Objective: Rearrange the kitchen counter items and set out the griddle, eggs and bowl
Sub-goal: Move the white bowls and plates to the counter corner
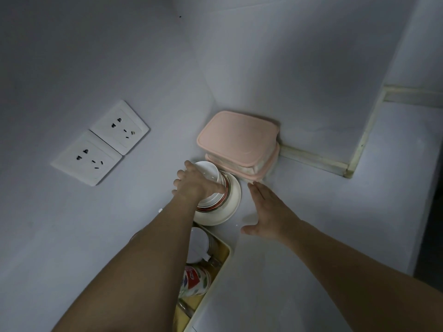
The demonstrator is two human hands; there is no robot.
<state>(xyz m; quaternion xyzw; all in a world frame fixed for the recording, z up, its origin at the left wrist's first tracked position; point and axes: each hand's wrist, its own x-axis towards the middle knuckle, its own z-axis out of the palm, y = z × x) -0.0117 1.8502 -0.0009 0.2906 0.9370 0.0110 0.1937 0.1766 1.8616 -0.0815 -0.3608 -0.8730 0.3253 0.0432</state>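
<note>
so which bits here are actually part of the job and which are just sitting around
In the job: left hand gripping the top white bowl of the bowl stack; right hand open beside it.

Just sitting there: pink-lidded containers, wall sockets, tray of cups.

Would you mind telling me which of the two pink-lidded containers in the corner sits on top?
The upper pink-lidded container, whose whole lid faces the camera, sits on top. Only the edge of the lower pink-lidded container shows beneath it, nearer the stack of bowls.
</note>
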